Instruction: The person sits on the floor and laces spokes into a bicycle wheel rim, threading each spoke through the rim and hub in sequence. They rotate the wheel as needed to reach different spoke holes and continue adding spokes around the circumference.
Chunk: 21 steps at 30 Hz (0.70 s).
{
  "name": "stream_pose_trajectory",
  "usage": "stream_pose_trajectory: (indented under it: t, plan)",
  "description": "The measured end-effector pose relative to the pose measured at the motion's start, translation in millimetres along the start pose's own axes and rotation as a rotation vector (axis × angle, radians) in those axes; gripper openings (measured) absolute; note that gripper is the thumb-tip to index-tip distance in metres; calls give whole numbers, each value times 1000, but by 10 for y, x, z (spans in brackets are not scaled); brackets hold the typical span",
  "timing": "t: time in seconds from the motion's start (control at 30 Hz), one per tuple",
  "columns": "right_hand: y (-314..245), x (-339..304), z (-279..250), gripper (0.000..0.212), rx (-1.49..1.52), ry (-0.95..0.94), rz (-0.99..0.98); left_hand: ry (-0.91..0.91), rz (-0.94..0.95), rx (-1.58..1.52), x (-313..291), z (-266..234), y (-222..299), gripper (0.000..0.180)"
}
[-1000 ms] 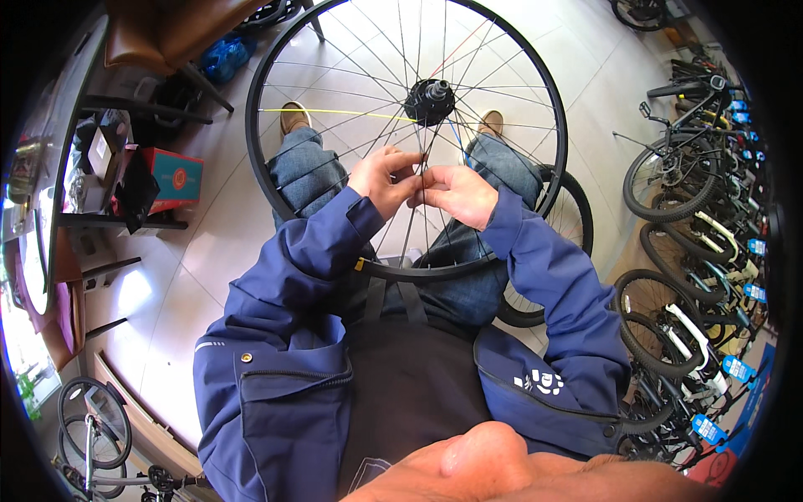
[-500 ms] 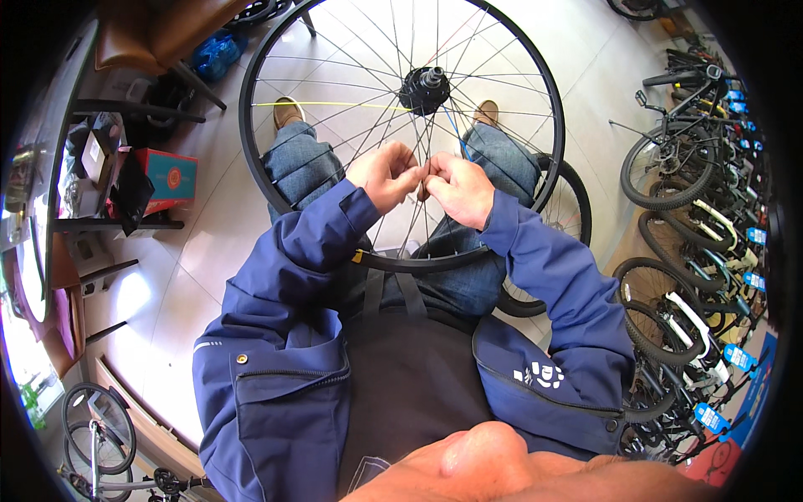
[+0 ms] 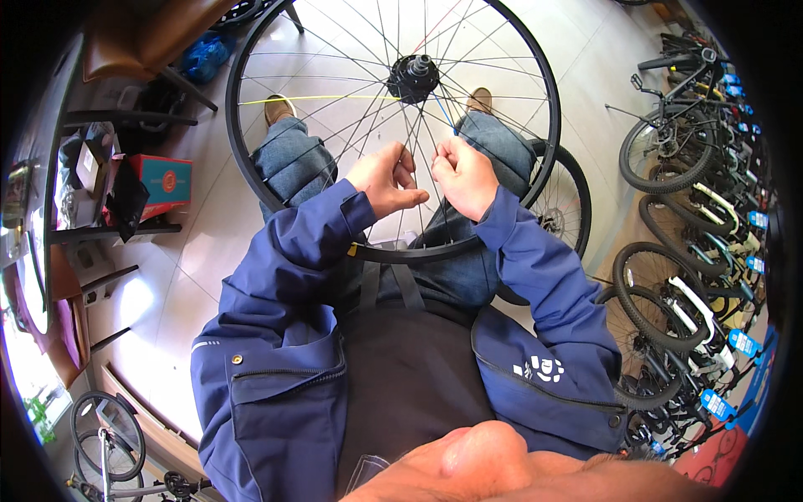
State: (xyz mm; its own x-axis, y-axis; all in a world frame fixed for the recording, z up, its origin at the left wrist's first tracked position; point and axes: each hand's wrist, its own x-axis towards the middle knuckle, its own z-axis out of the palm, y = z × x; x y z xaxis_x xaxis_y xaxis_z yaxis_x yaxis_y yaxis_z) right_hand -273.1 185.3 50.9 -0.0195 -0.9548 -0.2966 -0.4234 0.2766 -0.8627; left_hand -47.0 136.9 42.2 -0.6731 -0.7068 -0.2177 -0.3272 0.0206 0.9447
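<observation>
A bicycle wheel without a tyre lies across my lap, its black rim [image 3: 427, 254] close to my waist. The black hub [image 3: 413, 80] sits farther out in the middle of the thin spokes. One spoke is yellow [image 3: 326, 99], one is blue [image 3: 446, 115] and another is reddish. Over the near spokes, my left hand [image 3: 383, 181] is open, thumb stretched out and apart from its curled fingers. My right hand [image 3: 465, 177] is beside it with thumb and forefinger pinched together at the spokes; what they grip is too small to make out.
Behind my right knee stands another wheel [image 3: 577, 197] with a tyre. A row of bicycles [image 3: 669, 289] lines the right side. At left are a red and teal box [image 3: 167, 183], brown chair [image 3: 138, 38] and blue plastic bag [image 3: 205, 57]. Another bicycle [image 3: 104, 443] is at lower left.
My hands were together at a spoke and have moved apart. The left thumb has opened away from its fingers. The wheel appears slightly higher and farther left in view.
</observation>
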Motion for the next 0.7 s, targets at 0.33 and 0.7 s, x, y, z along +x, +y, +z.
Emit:
stream_pose_trajectory:
  t: [0.33, 0.7]
  plan:
    - [-311, -135, -211, 20, -142, -286, 17, 35, -63, -27, 20, 36, -20, 38]
    - [-180, -302, -165, 26, -90, -270, -17, 32, 47, 24, 3, 82, -33, 36]
